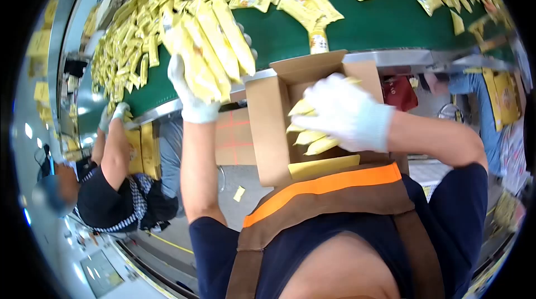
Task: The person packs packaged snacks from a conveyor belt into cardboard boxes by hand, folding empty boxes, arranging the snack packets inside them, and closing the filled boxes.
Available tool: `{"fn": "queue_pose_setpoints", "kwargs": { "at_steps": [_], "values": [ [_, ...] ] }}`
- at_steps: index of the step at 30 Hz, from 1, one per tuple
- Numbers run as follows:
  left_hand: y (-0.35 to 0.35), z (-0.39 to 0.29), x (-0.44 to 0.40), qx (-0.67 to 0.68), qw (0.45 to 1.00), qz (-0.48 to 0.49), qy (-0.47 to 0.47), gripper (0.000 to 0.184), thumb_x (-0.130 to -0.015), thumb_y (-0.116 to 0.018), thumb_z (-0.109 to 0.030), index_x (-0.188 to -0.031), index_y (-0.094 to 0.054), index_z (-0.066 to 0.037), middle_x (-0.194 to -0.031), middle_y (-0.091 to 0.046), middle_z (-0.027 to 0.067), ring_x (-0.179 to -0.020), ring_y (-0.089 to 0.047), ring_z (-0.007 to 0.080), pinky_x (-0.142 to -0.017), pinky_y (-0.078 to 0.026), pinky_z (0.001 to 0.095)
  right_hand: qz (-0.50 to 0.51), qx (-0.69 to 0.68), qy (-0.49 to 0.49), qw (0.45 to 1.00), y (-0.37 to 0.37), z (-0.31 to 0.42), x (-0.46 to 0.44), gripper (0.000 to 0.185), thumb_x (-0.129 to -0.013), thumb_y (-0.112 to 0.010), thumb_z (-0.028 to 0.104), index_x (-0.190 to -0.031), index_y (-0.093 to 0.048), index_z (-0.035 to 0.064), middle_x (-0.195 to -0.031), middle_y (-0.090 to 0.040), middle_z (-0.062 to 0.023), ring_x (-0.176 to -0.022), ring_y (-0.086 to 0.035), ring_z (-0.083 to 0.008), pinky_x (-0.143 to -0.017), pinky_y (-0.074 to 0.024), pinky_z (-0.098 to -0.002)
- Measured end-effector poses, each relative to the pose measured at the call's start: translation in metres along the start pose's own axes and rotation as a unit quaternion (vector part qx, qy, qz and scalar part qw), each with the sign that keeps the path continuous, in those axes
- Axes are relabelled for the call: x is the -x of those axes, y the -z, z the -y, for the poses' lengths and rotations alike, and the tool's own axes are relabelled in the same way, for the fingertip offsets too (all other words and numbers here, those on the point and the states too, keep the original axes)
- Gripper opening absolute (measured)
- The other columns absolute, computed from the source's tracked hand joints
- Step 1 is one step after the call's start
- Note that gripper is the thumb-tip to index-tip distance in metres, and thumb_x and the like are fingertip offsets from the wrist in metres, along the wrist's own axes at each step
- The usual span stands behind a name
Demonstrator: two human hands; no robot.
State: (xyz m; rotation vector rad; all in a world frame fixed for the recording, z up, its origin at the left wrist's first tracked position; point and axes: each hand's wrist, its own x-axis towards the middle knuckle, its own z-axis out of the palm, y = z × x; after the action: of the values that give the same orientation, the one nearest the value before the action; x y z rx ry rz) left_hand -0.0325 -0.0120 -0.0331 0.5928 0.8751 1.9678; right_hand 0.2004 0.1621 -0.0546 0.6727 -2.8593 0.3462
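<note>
My left hand (192, 90), in a white glove, is wrapped round several long yellow packets (209, 48), lifted over the near edge of the green belt. Gloved as well, my right hand (349, 109) is over the open cardboard box (268, 126) with its fingers closed on several yellow packets (315, 140). Those packets point left inside the box walls; whether they touch the bottom is hidden. A yellow flap or sheet (324, 166) shows along the box's near side.
Loose yellow packets (125, 56) are heaped across the green conveyor belt (385, 25), which has a metal edge (413, 58). At left a co-worker (114, 187) reaches to the belt with gloved hands. Another person's blue-clad leg (480, 95) is at right. One packet (239, 193) lies on the floor.
</note>
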Motion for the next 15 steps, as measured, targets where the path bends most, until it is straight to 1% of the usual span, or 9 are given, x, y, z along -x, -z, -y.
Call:
{"fn": "queue_pose_setpoints", "kwargs": {
  "at_steps": [2,3,5,6,7,9,11,12,15],
  "values": [
    [-0.014,0.016,0.011,0.094,0.990,0.099,0.033,0.105,-0.077,-0.067,-0.065,-0.153,-0.026,-0.004,-0.148,-0.035,0.0258,-0.128,-0.047,0.0422,-0.110,-0.037,0.0581,0.229,0.037,-0.002,0.973,-0.028,0.015,-0.016,0.058,-0.074,-0.069,0.024,-0.130,-0.059,0.0172,-0.103,-0.059,-0.0130,-0.097,-0.057,-0.0278,-0.080,-0.0414,-0.0395],
    [-0.008,0.025,0.019,-0.006,0.993,0.113,0.033,0.103,-0.078,-0.069,-0.060,-0.153,-0.025,-0.004,-0.149,-0.036,0.0222,-0.130,-0.046,0.0380,-0.113,-0.036,0.0530,0.296,0.002,-0.027,0.955,-0.032,0.021,-0.019,0.053,-0.077,-0.071,0.029,-0.127,-0.059,0.0187,-0.112,-0.061,-0.0132,-0.105,-0.059,-0.0296,-0.081,-0.0439,-0.0421],
    [-0.039,0.028,0.019,-0.256,0.928,0.196,0.186,0.095,-0.075,-0.074,-0.039,-0.152,-0.030,-0.006,-0.146,-0.044,0.0151,-0.128,-0.050,0.0299,-0.110,-0.038,0.0437,0.354,-0.035,-0.047,0.934,-0.066,0.030,-0.018,0.050,-0.084,-0.064,0.032,-0.132,-0.057,0.0216,-0.114,-0.062,-0.0152,-0.104,-0.064,-0.0337,-0.079,-0.0506,-0.0451],
    [-0.054,0.030,0.020,-0.369,0.858,0.264,0.240,0.093,-0.073,-0.077,-0.029,-0.151,-0.033,-0.006,-0.144,-0.048,0.0115,-0.127,-0.051,0.0258,-0.109,-0.039,0.0391,0.301,-0.078,-0.055,0.949,-0.111,0.033,-0.009,0.047,-0.086,-0.061,0.031,-0.132,-0.058,0.0233,-0.114,-0.062,-0.0156,-0.102,-0.064,-0.0334,-0.077,-0.0516,-0.0446],
    [-0.070,0.040,0.019,-0.632,0.705,0.270,0.175,0.091,-0.071,-0.075,-0.031,-0.151,-0.036,-0.011,-0.132,-0.055,0.0169,-0.121,-0.055,0.0303,-0.104,-0.042,0.0395,0.281,-0.112,-0.076,0.950,-0.116,0.039,-0.005,0.044,-0.088,-0.058,0.030,-0.131,-0.059,0.0244,-0.113,-0.062,-0.0159,-0.100,-0.065,-0.0334,-0.075,-0.0525,-0.0444],
    [-0.074,0.076,0.014,-0.842,0.447,0.271,0.137,0.097,-0.062,-0.079,-0.040,-0.148,-0.040,-0.019,-0.115,-0.056,0.0202,-0.109,-0.058,0.0373,-0.095,-0.046,0.0422,0.273,-0.175,-0.133,0.936,-0.105,0.057,-0.006,0.039,-0.092,-0.053,0.027,-0.130,-0.061,0.0259,-0.112,-0.062,-0.0164,-0.096,-0.066,-0.0336,-0.072,-0.0540,-0.0443],
    [-0.069,0.096,0.014,-0.866,0.395,0.273,0.137,0.098,-0.059,-0.080,-0.040,-0.147,-0.042,-0.020,-0.115,-0.056,0.0190,-0.107,-0.058,0.0368,-0.091,-0.047,0.0438,0.224,-0.102,-0.109,0.963,-0.111,0.065,-0.001,0.037,-0.094,-0.052,0.027,-0.130,-0.062,0.0265,-0.115,-0.061,-0.0172,-0.100,-0.065,-0.0336,-0.073,-0.0545,-0.0436],
    [-0.067,0.107,0.011,-0.877,0.368,0.278,0.134,0.099,-0.057,-0.081,-0.040,-0.146,-0.043,-0.021,-0.114,-0.056,0.0183,-0.106,-0.058,0.0365,-0.090,-0.047,0.0446,0.208,-0.093,-0.113,0.967,-0.112,0.068,0.000,0.042,-0.087,-0.057,0.023,-0.129,-0.062,0.0241,-0.113,-0.060,-0.0191,-0.098,-0.065,-0.0351,-0.071,-0.0534,-0.0443],
    [-0.057,0.122,0.014,-0.888,0.368,0.259,0.095,0.098,-0.056,-0.081,-0.040,-0.145,-0.045,-0.021,-0.110,-0.055,0.0164,-0.104,-0.058,0.0344,-0.084,-0.048,0.0457,0.189,-0.062,-0.111,0.974,-0.111,0.075,0.008,0.045,-0.081,-0.061,0.020,-0.126,-0.062,0.0218,-0.107,-0.060,-0.0207,-0.092,-0.062,-0.0363,-0.068,-0.0480,-0.0453]
  ]
}}
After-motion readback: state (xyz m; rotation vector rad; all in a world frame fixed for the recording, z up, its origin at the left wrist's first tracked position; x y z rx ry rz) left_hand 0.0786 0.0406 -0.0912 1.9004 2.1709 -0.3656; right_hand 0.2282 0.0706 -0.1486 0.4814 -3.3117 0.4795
